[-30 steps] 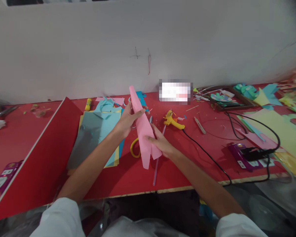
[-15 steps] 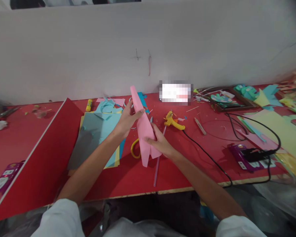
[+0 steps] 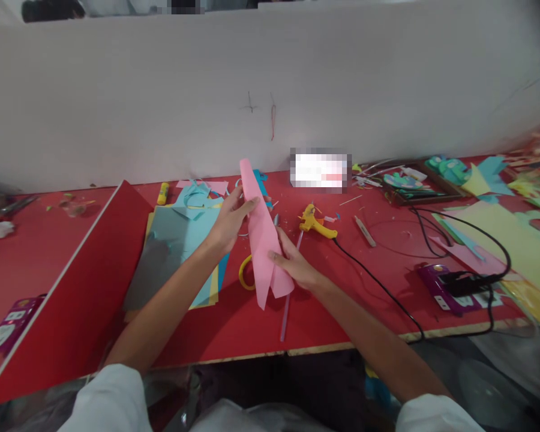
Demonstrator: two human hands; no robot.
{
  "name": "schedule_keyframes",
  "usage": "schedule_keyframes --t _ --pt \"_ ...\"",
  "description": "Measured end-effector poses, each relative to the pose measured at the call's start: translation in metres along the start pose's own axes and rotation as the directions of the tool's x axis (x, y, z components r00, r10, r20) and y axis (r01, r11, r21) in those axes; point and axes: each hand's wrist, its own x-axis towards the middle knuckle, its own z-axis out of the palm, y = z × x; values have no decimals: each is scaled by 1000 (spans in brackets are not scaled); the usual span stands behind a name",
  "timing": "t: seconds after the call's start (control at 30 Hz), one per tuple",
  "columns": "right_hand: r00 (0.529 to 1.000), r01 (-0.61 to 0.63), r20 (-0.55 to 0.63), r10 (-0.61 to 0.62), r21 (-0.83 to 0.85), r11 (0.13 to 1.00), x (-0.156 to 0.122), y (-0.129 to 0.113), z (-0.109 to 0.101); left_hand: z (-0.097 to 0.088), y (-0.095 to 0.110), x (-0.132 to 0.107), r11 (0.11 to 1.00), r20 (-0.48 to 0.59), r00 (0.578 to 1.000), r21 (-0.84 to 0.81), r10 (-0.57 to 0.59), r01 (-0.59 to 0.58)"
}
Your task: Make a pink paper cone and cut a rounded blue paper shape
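Note:
A pink sheet of paper [image 3: 261,234], rolled into a loose cone, is held tilted above the red table [image 3: 342,288]. My left hand [image 3: 228,222] grips its upper part, thumb across the front. My right hand [image 3: 294,264] holds its lower part from the right side, fingers wrapped round it. Under the cone lie yellow-handled scissors [image 3: 245,273] and a clear glue stick [image 3: 288,300]. A yellow glue gun [image 3: 315,221] lies just right of my hands, its black cord running off to the right.
A stack of grey, blue and yellow paper [image 3: 175,246] lies left of my hands. A yellow glue tube [image 3: 162,192] sits near the wall. A purple power strip [image 3: 450,285] with plugs lies at right, beside yellow and pink sheets [image 3: 508,240]. A second purple strip [image 3: 9,324] is at far left.
The pink cone has shifted only slightly; both hands keep their grip and have adjusted a little round the paper.

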Motion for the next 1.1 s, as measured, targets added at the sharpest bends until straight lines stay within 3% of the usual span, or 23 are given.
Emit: schedule_keyframes --t 0.2,0.37,0.43,0.53,0.63,0.8,0.87,1.0,1.1 --pt "994 -105 13 104 153 983 -3 -4 1 3 11 -7 995 79 997 -98 6 1" --pt "927 -274 337 164 308 911 -11 -8 -2 3 21 -10 984 104 993 -176 54 -35" --pt "918 -248 373 133 282 927 -11 -9 -1 2 25 -11 984 87 993 -164 83 -68" --pt "977 -34 215 -2 164 986 -8 -10 -1 -1 35 -14 968 -2 976 -127 216 -214" --pt "984 163 74 -164 20 986 -3 -12 -2 -5 51 -21 897 -113 894 -43 433 -440" --pt "961 261 -73 -266 -77 962 4 -9 -6 -9 64 -30 710 -120 700 138 704 -691" --pt "955 266 -110 -276 -101 959 5 -7 -7 -8 58 -31 724 -97 719 167 688 -670" --pt "957 252 -112 -267 -133 959 7 -3 -7 -5 42 -27 874 -89 876 167 474 -456" --pt "954 248 -128 -270 -165 955 9 1 -9 -8 36 -20 888 -124 880 103 458 -448"
